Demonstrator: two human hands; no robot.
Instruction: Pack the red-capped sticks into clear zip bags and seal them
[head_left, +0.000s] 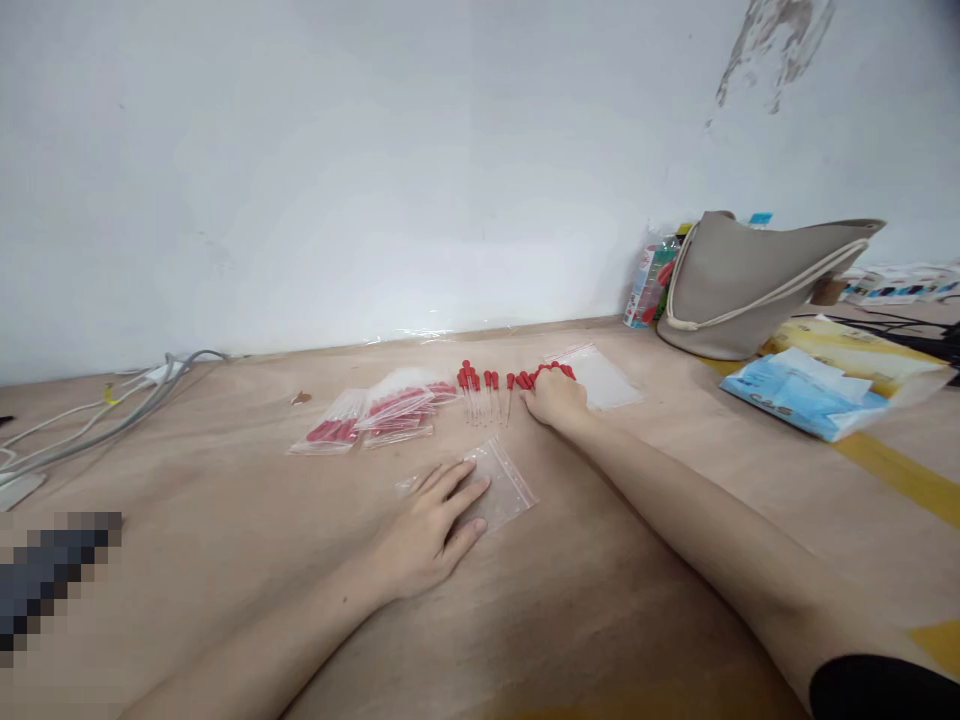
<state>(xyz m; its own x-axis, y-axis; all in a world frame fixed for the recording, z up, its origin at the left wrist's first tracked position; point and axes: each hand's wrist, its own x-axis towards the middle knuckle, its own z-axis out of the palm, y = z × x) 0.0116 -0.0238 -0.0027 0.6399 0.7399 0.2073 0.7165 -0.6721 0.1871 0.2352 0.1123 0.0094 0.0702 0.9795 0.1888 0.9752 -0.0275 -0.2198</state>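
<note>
Left of and beyond the flat clear bag [510, 480], bags with red contents [397, 405] lie heaped. The left hand [435, 530] rests on the flat bag, fingers loosely spread, gripping nothing. Just beyond it lie loose red-topped droppers [487, 380]. Beyond its right end, the right hand [556, 397] curls over more droppers; whether its fingers pinch any, I can't tell. Farther right sits a grey tote [750, 285].

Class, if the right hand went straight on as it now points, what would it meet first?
Probably the red-topped droppers right by the fingers of the right hand; it may already touch some, as depth there is unclear.
</note>
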